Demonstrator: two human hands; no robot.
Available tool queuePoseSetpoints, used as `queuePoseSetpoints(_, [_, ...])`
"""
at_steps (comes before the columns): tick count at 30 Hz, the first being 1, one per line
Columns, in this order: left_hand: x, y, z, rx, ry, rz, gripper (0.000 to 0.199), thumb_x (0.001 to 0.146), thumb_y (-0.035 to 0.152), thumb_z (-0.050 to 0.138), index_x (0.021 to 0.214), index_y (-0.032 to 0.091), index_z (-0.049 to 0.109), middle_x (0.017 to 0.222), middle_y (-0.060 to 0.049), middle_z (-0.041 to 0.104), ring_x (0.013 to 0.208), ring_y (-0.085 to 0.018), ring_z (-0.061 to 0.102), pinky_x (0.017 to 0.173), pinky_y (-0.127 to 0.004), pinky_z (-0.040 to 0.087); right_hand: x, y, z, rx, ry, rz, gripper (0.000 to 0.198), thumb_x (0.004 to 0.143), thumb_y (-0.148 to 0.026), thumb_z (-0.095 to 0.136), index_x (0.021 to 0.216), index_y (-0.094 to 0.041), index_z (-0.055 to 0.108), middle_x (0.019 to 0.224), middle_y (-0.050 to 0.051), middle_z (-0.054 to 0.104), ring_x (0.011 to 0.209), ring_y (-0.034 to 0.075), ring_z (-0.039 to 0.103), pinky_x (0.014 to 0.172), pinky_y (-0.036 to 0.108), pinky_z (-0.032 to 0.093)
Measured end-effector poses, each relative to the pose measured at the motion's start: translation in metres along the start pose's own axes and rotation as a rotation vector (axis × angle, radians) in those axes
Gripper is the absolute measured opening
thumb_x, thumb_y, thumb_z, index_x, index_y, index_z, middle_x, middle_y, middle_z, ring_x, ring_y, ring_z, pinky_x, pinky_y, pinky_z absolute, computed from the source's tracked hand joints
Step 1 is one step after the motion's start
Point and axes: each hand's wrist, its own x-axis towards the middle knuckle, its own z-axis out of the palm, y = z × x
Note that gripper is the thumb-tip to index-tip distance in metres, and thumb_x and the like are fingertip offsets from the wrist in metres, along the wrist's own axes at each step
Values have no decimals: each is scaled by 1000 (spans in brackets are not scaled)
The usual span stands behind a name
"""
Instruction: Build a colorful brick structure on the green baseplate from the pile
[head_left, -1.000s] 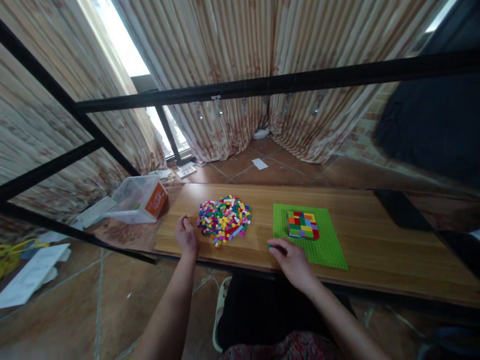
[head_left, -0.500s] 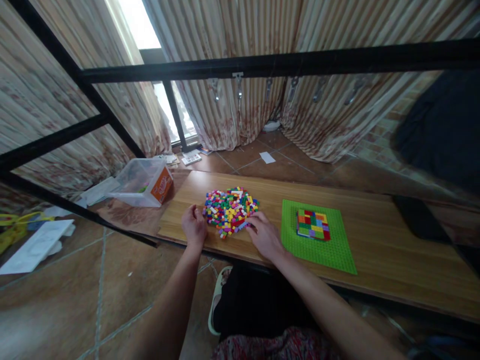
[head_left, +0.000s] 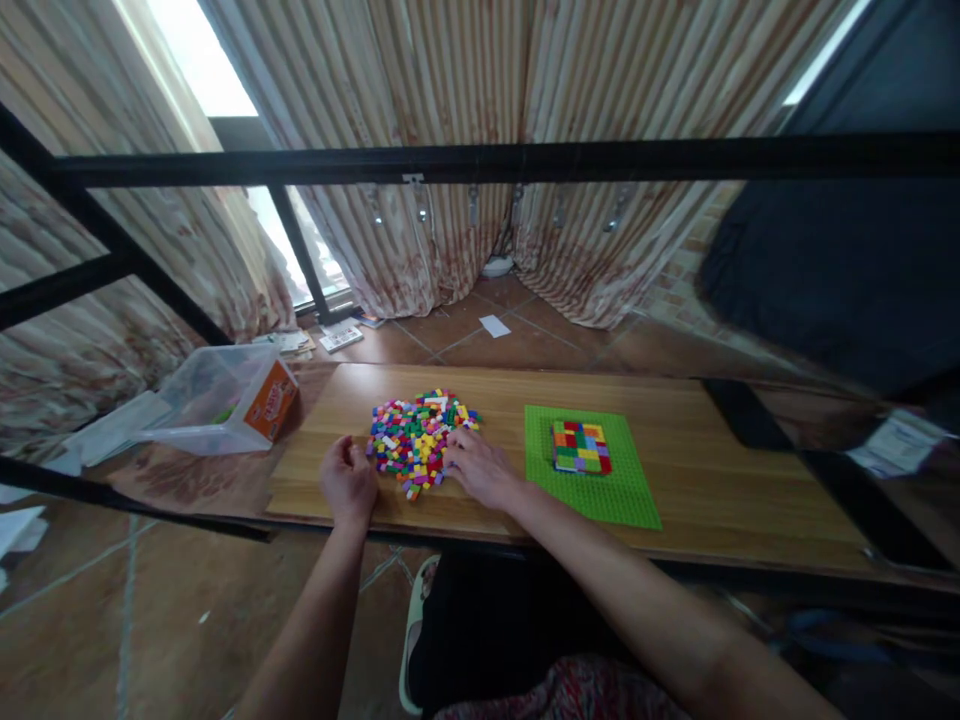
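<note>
A heap of small multicoloured building bricks (head_left: pixel 420 435) lies on the wooden tabletop (head_left: pixel 712 500). At the heap's left edge rests my left hand (head_left: pixel 349 480), its fingers curled in; whatever may be inside is hidden. My right hand (head_left: pixel 480 468) reaches into the heap's right side with fingers bent together and pointing down. Its fingertips are among the bricks, too small and covered to show what they pinch. Right of that hand lies a green studded baseplate (head_left: pixel 592 505), bearing a low square block of coloured bricks (head_left: pixel 581 447).
A clear plastic box with an orange label (head_left: pixel 271 400) stands beyond the table's left end. A black bar (head_left: pixel 465 162) crosses above the far side. Dark flat objects (head_left: pixel 742 413) lie on the table's right part. Striped curtains (head_left: pixel 450 80) hang behind.
The view has swung to the right, so everything sits further left. My right hand has shifted a little over the heap's right side, fingers still down. My left hand stays curled beside it.
</note>
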Motion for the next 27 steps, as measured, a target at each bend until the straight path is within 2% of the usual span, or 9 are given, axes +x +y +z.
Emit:
queuePoseSetpoints(3, [0,3,-2,23,-10,10,34,82,30,45,105,14,64,102,-13,67,95,-25,62,88,-40,49,2,1,-1,21,27,-15,9,89,-23,57,83,-20,63,109,4,56,101,19,50,76,30,42])
queuePoseSetpoints(12, [1,2,-2,66,8,14,36,82,32,46,106,14,65,97,-11,68,90,-23,62,87,-37,48,-3,6,7,5,34,-40,6,88,-22,59,91,-20,64,105,6,56,99,20,49,76,31,41])
queuePoseSetpoints(20, [1,3,0,51,-2,12,34,82,28,46,106,13,65,101,-13,69,93,-24,63,87,-37,49,-8,10,11,56,51,35,13,88,-16,55,95,-19,65,107,7,58,101,20,50,83,31,40])
queuePoseSetpoints(27, [0,1,1,33,6,9,33,82,26,47,106,13,65,102,-13,69,96,-24,64,87,-37,50,-3,4,7,-69,-4,102,13,89,-19,54,95,-17,65,106,9,59,102,22,50,81,31,41])
